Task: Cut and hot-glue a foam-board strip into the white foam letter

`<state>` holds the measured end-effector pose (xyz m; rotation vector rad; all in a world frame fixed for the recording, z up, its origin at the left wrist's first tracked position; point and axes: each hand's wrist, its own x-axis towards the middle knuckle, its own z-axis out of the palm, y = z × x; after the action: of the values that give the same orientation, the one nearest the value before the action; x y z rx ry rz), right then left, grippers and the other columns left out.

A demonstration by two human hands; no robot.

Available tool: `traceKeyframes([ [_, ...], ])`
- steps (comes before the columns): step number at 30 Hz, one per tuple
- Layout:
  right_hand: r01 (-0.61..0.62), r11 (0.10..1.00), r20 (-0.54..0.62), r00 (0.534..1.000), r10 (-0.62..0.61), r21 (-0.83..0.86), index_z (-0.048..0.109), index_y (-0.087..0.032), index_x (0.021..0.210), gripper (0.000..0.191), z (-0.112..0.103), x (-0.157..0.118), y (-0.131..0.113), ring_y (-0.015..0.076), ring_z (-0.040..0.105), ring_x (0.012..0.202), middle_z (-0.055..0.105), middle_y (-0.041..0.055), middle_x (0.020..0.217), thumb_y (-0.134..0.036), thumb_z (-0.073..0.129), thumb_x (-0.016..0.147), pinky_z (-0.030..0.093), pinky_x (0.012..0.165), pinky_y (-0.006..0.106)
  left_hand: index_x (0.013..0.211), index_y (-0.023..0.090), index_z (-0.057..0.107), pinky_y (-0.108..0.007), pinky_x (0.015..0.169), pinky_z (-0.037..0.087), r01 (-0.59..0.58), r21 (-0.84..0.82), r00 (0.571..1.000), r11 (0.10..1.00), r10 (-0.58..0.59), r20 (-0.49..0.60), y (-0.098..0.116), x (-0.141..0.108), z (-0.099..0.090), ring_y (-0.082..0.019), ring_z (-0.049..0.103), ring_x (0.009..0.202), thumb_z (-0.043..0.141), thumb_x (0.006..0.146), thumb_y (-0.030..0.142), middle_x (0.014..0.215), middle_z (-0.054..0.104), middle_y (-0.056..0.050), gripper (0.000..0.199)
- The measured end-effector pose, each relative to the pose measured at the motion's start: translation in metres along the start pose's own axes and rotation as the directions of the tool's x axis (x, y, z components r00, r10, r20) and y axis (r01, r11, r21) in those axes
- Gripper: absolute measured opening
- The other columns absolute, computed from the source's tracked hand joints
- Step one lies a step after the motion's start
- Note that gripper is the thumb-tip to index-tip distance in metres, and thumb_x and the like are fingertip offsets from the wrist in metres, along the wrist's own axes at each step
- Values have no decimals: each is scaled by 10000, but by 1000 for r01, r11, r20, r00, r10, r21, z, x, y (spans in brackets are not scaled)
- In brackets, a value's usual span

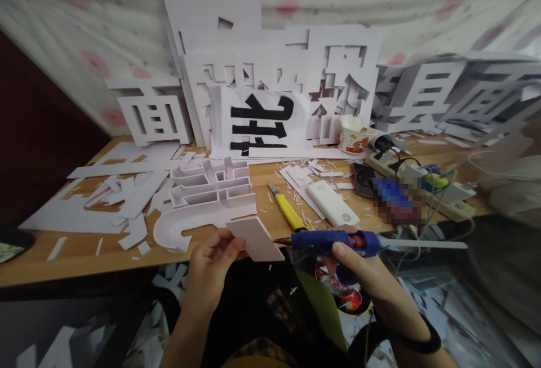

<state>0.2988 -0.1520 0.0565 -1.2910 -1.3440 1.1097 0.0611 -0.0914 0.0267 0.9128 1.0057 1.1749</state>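
My left hand [213,264] pinches a small white foam board piece [256,239] by its left edge, in front of the table edge. My right hand [353,264] is wrapped round a blue glue gun [321,242], its nozzle pointing left at the right edge of the board piece. A long translucent glue stick [422,243] sticks out of the gun's rear. Just behind my left hand, a white foam character with raised walls [211,199] lies on the table. A yellow utility knife [289,209] rests behind the glue gun's nozzle.
Beside the knife lies a white power bank [332,203]. Phones, a power strip [448,202] and cables are at the right. Foam scraps [141,193] cover the left. Cut-out boards [270,69] and a paper cup [355,136] stand behind.
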Motion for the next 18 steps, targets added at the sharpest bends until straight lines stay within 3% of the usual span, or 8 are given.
traceKeyframes([
  [10, -69, 997, -80, 994, 71, 25, 503, -211, 516, 593, 0, -4, 11, 103, 437, 397, 477, -23, 435, -744, 641, 735, 347, 393, 228, 706, 159, 722, -226, 620, 618, -16, -86, 996, 996, 9, -86, 1, 2, -4, -122, 684, 622, 920, 556, 422, 665, 713, 5, 362],
  [15, -4, 1000, 13, 1000, 4, 4, 641, -187, 599, 573, -3, -3, 10, 158, 598, 553, 645, 39, 561, -715, 582, 816, 426, 531, 253, 703, 160, 723, -214, 608, 614, -15, -97, 998, 995, 9, -60, 2, 1, -2, -114, 680, 611, 922, 559, 416, 656, 710, 11, 354],
  [18, 4, 1000, 45, 999, -3, -16, 642, -187, 578, 590, -5, -2, 5, 156, 596, 555, 655, 42, 570, -708, 556, 841, 414, 532, 256, 711, 158, 721, -229, 627, 619, -20, -90, 998, 996, 14, -64, 3, 0, 0, -125, 686, 637, 915, 568, 426, 678, 717, 5, 359],
])
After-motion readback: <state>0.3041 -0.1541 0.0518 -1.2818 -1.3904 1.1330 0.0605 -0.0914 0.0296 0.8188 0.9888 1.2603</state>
